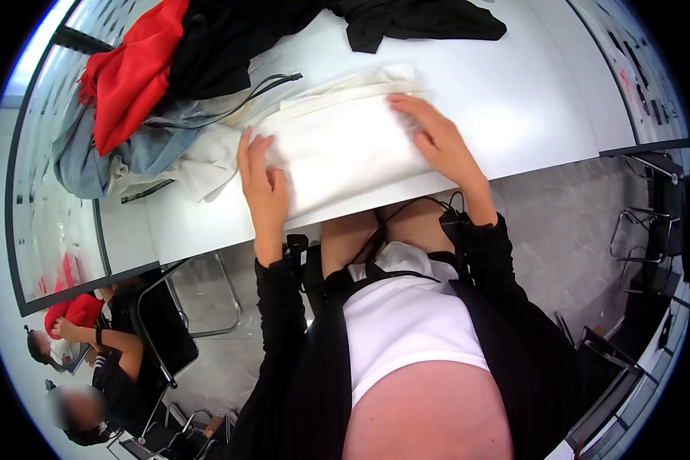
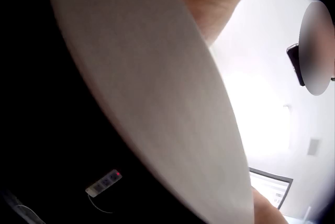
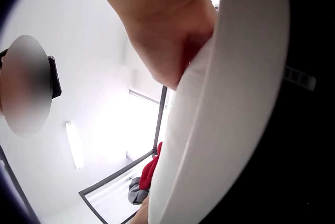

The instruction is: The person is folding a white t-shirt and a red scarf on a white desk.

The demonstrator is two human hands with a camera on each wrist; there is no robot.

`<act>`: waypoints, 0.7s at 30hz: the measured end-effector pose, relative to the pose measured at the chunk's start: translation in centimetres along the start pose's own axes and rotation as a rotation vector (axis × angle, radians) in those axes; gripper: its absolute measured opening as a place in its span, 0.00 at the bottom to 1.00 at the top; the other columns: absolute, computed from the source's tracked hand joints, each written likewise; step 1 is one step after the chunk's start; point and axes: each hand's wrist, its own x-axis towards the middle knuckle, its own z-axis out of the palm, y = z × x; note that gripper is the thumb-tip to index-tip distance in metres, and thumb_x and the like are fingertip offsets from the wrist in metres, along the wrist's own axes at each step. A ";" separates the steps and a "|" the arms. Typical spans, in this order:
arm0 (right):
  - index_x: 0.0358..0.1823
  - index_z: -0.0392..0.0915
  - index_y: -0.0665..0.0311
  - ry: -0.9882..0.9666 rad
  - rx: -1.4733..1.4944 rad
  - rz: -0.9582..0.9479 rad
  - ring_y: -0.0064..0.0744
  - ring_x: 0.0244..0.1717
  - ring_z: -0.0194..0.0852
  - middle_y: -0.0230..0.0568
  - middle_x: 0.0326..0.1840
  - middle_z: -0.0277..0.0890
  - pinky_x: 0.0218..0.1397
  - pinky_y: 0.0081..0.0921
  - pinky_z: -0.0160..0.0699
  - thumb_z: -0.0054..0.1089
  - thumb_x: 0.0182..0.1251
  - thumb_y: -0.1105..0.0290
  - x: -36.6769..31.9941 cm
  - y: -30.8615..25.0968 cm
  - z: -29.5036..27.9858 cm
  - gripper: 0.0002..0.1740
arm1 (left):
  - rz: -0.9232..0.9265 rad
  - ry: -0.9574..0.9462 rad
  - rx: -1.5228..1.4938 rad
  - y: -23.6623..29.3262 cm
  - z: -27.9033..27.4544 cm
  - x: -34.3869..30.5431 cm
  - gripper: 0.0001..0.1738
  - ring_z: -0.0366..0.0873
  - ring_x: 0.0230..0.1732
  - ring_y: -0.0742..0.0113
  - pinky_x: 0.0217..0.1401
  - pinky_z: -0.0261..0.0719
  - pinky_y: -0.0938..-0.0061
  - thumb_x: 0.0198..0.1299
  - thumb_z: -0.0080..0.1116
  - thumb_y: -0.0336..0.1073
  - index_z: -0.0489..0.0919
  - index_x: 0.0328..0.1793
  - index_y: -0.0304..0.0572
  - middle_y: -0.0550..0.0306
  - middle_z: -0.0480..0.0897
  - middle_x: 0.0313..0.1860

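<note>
A folded white cloth (image 1: 345, 146) lies flat on the white table, close to its front edge. On its left side my left hand (image 1: 264, 180) rests with the fingers extended and slightly bent. My right hand (image 1: 439, 142) lies over the right side of the cloth, its fingertips near the far corner. The left wrist view shows mostly the table's edge (image 2: 152, 88), with the cloth hidden. In the right wrist view my right hand comes down at the white cloth by the edge, its fingertips hidden.
Red fabric (image 1: 142, 69), black garments (image 1: 230, 46) and light blue cloth (image 1: 88, 153) are heaped at the left and back. A dark strap (image 1: 261, 88) lies beside the white cloth. Another person (image 1: 126, 356) sits at the lower left near a black chair (image 1: 169, 330).
</note>
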 end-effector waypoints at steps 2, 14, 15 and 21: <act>0.51 0.68 0.62 0.158 -0.144 0.045 0.37 0.46 0.69 0.38 0.59 0.62 0.46 0.25 0.68 0.43 0.51 0.83 -0.9 1.0 0.0 0.23 | 0.010 0.162 0.063 -0.9 0.2 -0.4 0.22 0.64 0.60 0.53 0.52 0.70 0.70 0.47 0.43 0.20 0.69 0.52 0.36 0.45 0.63 0.60; 0.47 0.70 0.64 0.293 -0.185 0.075 0.38 0.42 0.70 0.41 0.53 0.65 0.43 0.25 0.71 0.44 0.52 0.83 -1.6 1.1 0.0 0.18 | -0.315 0.228 -0.188 -1.9 0.6 -0.4 0.23 0.74 0.46 0.63 0.51 0.70 0.75 0.57 0.52 0.33 0.64 0.57 0.28 0.44 0.75 0.47; 0.47 0.70 0.64 0.289 -0.175 0.080 0.39 0.42 0.70 0.41 0.53 0.65 0.43 0.25 0.71 0.44 0.52 0.82 -1.7 1.1 0.0 0.18 | -0.363 0.193 -0.209 -1.9 0.3 -0.4 0.24 0.74 0.46 0.65 0.50 0.70 0.76 0.57 0.54 0.34 0.64 0.57 0.28 0.44 0.76 0.46; 0.48 0.70 0.63 0.301 -0.185 0.065 0.35 0.46 0.70 0.39 0.52 0.67 0.44 0.23 0.72 0.43 0.53 0.82 -1.9 1.3 -0.1 0.19 | -0.654 -0.148 -0.562 -1.1 -2.4 0.0 0.24 0.75 0.39 0.74 0.43 0.71 0.83 0.56 0.59 0.37 0.69 0.53 0.26 0.51 0.79 0.42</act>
